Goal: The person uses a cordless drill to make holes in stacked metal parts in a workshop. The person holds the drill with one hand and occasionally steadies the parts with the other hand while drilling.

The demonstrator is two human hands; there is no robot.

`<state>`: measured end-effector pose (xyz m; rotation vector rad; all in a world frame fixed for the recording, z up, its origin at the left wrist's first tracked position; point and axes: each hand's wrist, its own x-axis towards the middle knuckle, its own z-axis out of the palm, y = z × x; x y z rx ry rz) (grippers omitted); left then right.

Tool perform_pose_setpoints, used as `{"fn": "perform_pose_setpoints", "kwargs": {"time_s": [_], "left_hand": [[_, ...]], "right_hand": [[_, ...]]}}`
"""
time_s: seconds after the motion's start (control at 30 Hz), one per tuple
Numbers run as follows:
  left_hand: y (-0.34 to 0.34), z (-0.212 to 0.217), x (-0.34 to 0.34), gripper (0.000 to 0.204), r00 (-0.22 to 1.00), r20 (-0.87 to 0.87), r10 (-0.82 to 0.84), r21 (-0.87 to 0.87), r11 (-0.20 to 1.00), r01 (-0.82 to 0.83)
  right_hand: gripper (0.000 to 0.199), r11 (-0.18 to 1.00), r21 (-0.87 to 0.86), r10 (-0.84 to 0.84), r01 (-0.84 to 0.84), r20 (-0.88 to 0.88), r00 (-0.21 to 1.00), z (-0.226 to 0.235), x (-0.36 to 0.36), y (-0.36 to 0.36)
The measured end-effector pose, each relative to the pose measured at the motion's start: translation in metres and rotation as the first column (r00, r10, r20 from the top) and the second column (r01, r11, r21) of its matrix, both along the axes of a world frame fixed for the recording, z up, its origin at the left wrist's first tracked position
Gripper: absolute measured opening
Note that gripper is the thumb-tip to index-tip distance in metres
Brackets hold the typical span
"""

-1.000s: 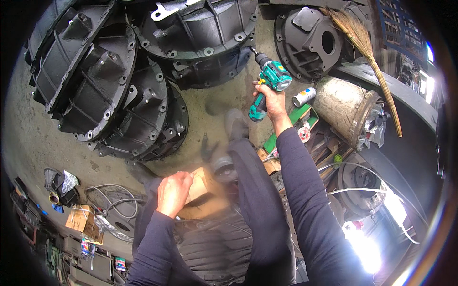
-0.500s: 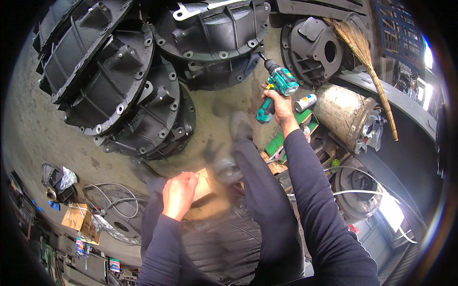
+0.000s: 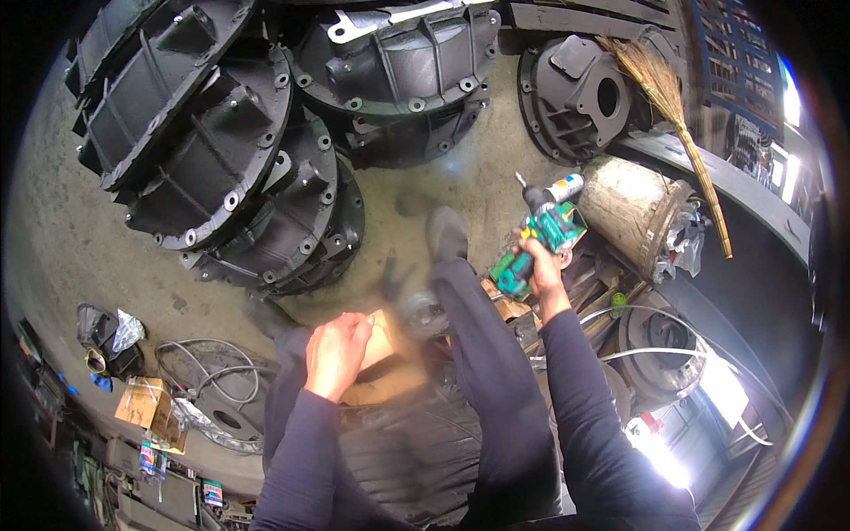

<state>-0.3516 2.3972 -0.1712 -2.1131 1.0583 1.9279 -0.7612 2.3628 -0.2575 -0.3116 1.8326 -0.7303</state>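
Observation:
A teal and black cordless drill (image 3: 558, 228) is gripped by my right hand (image 3: 542, 270), its bit pointing up and to the left. Behind it, a white spray can (image 3: 565, 186) and a green box (image 3: 506, 267) are partly covered. My left hand (image 3: 338, 354) is closed above my left leg, knuckles up, beside an open cardboard box (image 3: 382, 341) between my legs. Whatever its fingers hold, if anything, is hidden. A blurry patch covers part of the box and the floor around it.
Large black ribbed castings (image 3: 221, 150) are stacked at the left, with more (image 3: 407, 62) at the top middle. One round casting (image 3: 575, 97) leans at the upper right, near a straw broom (image 3: 673, 106) and a dirty bucket (image 3: 629, 203). A coiled hose (image 3: 212, 354) lies at the left.
My right hand has brought the drill back toward me and a little to the right, from beside the castings to over the green box. My left hand has barely moved.

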Motion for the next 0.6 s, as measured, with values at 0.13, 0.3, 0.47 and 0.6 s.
{"fn": "perform_pose_setpoints", "kwargs": {"time_s": [0.13,0.3,0.47,0.6], "left_hand": [[0.024,0.003,0.006,0.038,0.992,0.024,0.125,0.045,0.991,-0.126],[0.067,0.059,0.048,0.032,0.973,0.127,0.192,-0.057,0.981,-0.187],[0.133,0.177,0.122,0.027,0.817,0.397,0.418,-0.219,0.908,-0.358],[0.247,0.262,0.132,0.026,0.579,0.5,0.644,-0.358,0.763,-0.538]], "right_hand": [[0.034,0.914,0.258,0.393,-0.314,-0.372,0.841,0.053,-0.011,0.039],[0.035,0.52,0.571,0.854,-0.635,-0.321,0.41,0.136,-0.015,0.048],[0.033,0.367,0.557,0.909,-0.745,-0.385,0.16,0.196,0.013,0.017],[0.03,0.392,0.536,0.905,-0.747,-0.37,0.209,0.211,0.034,-0.021]]}}
